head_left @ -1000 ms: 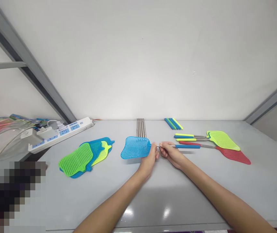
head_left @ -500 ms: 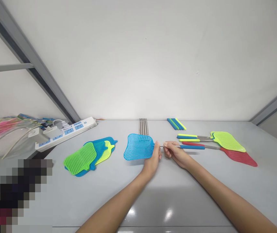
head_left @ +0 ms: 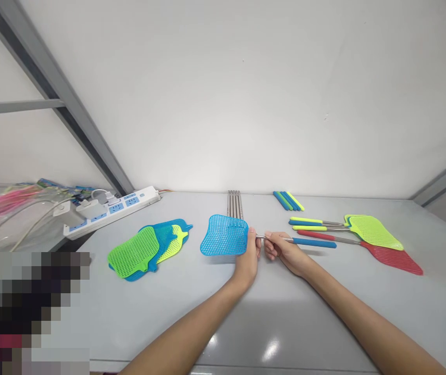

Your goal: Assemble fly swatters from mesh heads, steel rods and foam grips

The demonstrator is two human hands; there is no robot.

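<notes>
A blue fly swatter [head_left: 225,237] is held level above the table between both hands. My left hand [head_left: 247,259] is closed around the neck of its perforated head, thumb on top. My right hand [head_left: 285,251] pinches the metal rod just right of that, with the blue grip [head_left: 314,243] sticking out to the right past the fingers. Behind the swatter head lie several metal rods [head_left: 235,203] side by side, partly hidden by it. Loose swatter heads [head_left: 134,251] in green, blue and yellow overlap in a pile to the left.
Several blue, green and yellow grips [head_left: 288,201] lie by the wall. Swatters with yellow and red heads [head_left: 377,233] are stacked at the right. A white power strip [head_left: 109,208] with plugs and cables stands at the left, near pink items in clear plastic [head_left: 6,203].
The view has shifted slightly, so things on the table appear a little farther right. The swatter's grip end has dipped slightly; both hands keep their hold.
</notes>
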